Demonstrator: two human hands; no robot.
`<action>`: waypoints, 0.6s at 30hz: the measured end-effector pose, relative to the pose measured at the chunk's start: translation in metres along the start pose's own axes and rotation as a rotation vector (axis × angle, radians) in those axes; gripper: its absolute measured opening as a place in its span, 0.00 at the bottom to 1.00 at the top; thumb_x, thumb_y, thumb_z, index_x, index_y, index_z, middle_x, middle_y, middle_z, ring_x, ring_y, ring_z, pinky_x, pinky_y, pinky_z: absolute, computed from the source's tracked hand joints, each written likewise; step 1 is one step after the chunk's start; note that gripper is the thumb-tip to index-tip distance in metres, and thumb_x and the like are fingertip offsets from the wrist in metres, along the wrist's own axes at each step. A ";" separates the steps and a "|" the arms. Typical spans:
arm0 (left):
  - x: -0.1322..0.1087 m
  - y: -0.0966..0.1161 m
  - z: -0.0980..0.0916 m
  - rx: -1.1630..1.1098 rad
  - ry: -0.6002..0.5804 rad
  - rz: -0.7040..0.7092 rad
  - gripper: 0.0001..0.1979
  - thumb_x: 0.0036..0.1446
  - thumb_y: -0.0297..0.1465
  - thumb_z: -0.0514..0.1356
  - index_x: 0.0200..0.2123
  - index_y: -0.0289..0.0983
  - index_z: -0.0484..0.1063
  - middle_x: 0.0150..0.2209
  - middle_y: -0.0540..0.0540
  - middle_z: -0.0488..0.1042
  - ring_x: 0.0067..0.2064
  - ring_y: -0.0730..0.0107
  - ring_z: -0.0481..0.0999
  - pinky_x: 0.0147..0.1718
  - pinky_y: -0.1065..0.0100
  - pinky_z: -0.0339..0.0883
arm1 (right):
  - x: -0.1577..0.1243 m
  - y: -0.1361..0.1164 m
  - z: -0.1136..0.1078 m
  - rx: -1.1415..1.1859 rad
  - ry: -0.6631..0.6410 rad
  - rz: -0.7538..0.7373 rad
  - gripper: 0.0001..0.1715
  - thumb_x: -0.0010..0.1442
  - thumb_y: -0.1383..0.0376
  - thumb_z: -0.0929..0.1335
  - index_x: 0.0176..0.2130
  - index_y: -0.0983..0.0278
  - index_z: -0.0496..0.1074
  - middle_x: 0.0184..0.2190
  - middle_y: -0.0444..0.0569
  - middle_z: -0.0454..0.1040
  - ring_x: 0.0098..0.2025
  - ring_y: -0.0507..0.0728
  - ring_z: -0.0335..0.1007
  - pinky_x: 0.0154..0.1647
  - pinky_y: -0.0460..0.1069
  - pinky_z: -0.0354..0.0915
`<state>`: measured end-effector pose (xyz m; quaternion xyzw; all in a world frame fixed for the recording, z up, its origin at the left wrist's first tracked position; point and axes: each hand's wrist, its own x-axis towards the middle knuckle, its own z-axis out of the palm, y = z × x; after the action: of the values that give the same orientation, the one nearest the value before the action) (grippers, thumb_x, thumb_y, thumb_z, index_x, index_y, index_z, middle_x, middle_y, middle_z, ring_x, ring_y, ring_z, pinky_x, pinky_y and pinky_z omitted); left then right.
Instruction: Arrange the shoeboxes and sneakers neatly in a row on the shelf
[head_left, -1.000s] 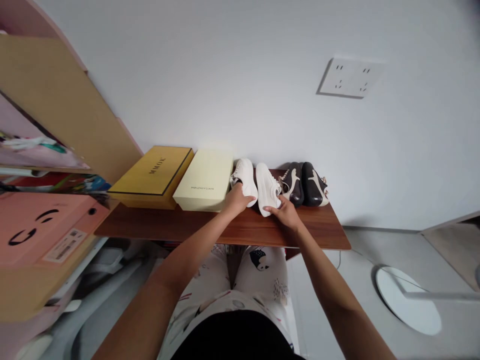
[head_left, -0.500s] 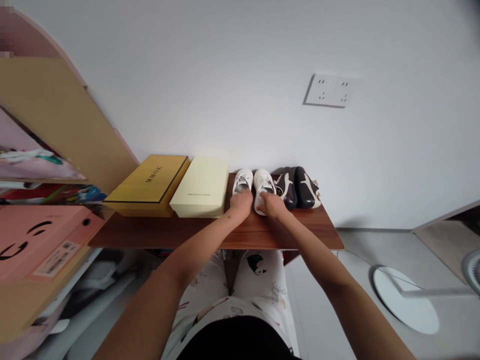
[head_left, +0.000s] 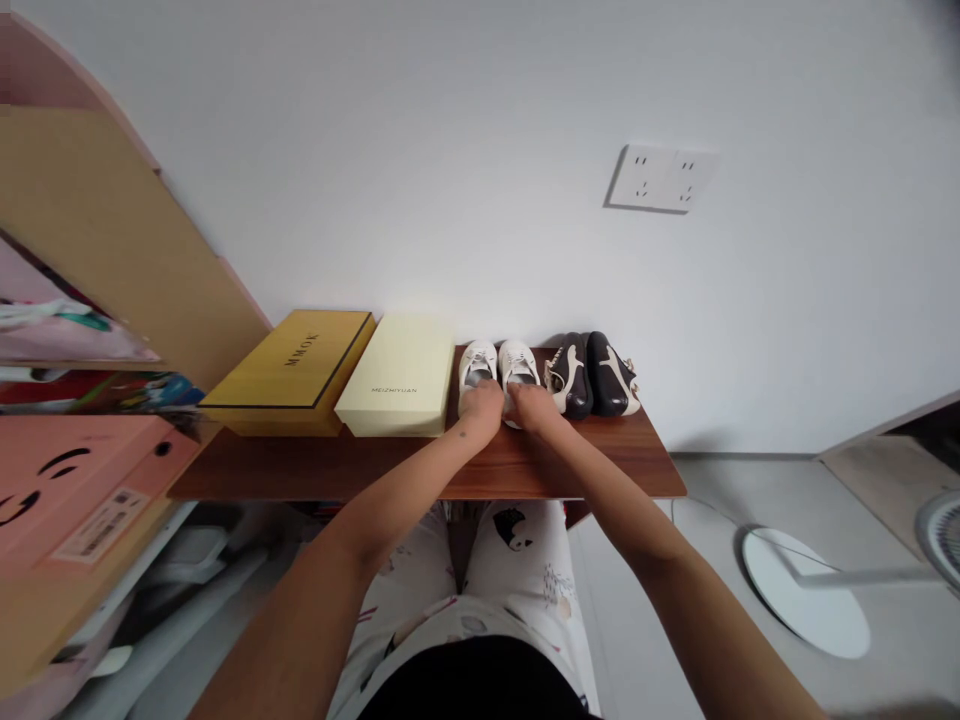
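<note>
left white shoe (head_left: pixel 478 356): little room on its outer side; the cream box (head_left: pixel 397 365) stands just left of the left fingers.
right white shoe (head_left: pixel 517 356): tight here too; the dark shoes (head_left: pixel 606 388) stand just right of the right fingers.
wall (head_left: pixel 450 200): beyond the toes, ahead of all the fingers.
wooden board (head_left: pixel 510 475): bare strip between the fingers and its near edge; right end past the dark shoes.
gap: narrow, between the white shoes.
yellow box (head_left: pixel 277 365): farther left of the left fingers, past the cream box.
left hand (head_left: pixel 482 404): grasping the left white shoe at the heel, fingertips partly hidden.
right hand (head_left: pixel 531 407): grasping the right white shoe at the heel, fingertips partly hidden.
toes: pointing away from the fingers, toward the wall.
</note>
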<state>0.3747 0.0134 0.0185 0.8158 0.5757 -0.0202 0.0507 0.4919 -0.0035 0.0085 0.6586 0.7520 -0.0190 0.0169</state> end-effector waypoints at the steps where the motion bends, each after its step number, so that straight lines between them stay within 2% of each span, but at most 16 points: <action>1: 0.001 0.002 0.002 0.002 0.031 -0.005 0.18 0.66 0.21 0.46 0.53 0.22 0.68 0.46 0.24 0.73 0.51 0.50 0.77 0.46 0.59 0.71 | 0.000 0.000 0.001 -0.004 0.007 -0.006 0.20 0.60 0.57 0.70 0.48 0.66 0.69 0.47 0.62 0.76 0.48 0.65 0.74 0.47 0.52 0.63; 6: 0.000 0.004 0.010 0.011 0.141 -0.024 0.19 0.66 0.19 0.43 0.50 0.23 0.70 0.43 0.28 0.74 0.46 0.54 0.79 0.42 0.61 0.72 | -0.004 0.001 0.012 0.012 0.130 -0.016 0.21 0.60 0.58 0.70 0.49 0.67 0.69 0.48 0.62 0.74 0.50 0.65 0.71 0.51 0.54 0.62; 9: -0.007 0.000 0.011 0.029 0.192 -0.002 0.17 0.65 0.21 0.46 0.52 0.25 0.68 0.45 0.29 0.72 0.44 0.52 0.79 0.41 0.58 0.73 | -0.021 0.014 0.024 0.129 0.339 -0.042 0.22 0.61 0.58 0.69 0.51 0.66 0.68 0.52 0.62 0.71 0.52 0.65 0.67 0.54 0.56 0.62; 11: -0.012 0.000 0.010 0.014 0.250 0.064 0.18 0.64 0.24 0.51 0.56 0.27 0.65 0.48 0.29 0.71 0.47 0.50 0.78 0.43 0.56 0.72 | -0.038 0.037 0.033 0.260 0.532 -0.029 0.23 0.62 0.56 0.68 0.52 0.65 0.67 0.53 0.60 0.70 0.54 0.65 0.66 0.55 0.57 0.61; 13: -0.016 0.009 0.010 -0.066 0.302 0.194 0.23 0.63 0.28 0.56 0.60 0.30 0.61 0.52 0.31 0.69 0.52 0.50 0.74 0.49 0.54 0.69 | -0.058 0.072 0.042 0.369 0.717 0.105 0.25 0.62 0.53 0.66 0.53 0.65 0.67 0.52 0.60 0.70 0.55 0.65 0.64 0.57 0.59 0.61; 15: -0.016 0.029 0.014 -0.221 0.295 0.336 0.26 0.63 0.31 0.58 0.62 0.33 0.57 0.56 0.33 0.68 0.57 0.53 0.70 0.55 0.56 0.65 | -0.076 0.112 0.050 0.425 0.826 0.351 0.29 0.62 0.50 0.65 0.54 0.67 0.66 0.52 0.62 0.70 0.56 0.67 0.64 0.58 0.62 0.60; 16: -0.014 0.042 0.016 -0.310 0.262 0.378 0.28 0.63 0.33 0.58 0.63 0.34 0.55 0.58 0.33 0.67 0.59 0.55 0.69 0.57 0.58 0.63 | -0.083 0.131 0.053 0.447 0.838 0.485 0.33 0.61 0.48 0.65 0.54 0.69 0.66 0.52 0.64 0.70 0.56 0.68 0.63 0.58 0.63 0.60; 18: -0.007 0.070 0.023 -0.471 0.156 0.369 0.32 0.63 0.35 0.59 0.65 0.31 0.51 0.61 0.31 0.63 0.63 0.56 0.65 0.59 0.61 0.60 | -0.092 0.164 0.057 0.527 0.759 0.648 0.39 0.57 0.44 0.67 0.54 0.71 0.66 0.51 0.67 0.70 0.56 0.70 0.64 0.57 0.63 0.61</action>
<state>0.4392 -0.0190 0.0005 0.8715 0.4088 0.1861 0.1967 0.6663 -0.0761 -0.0452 0.7984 0.4348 0.0383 -0.4148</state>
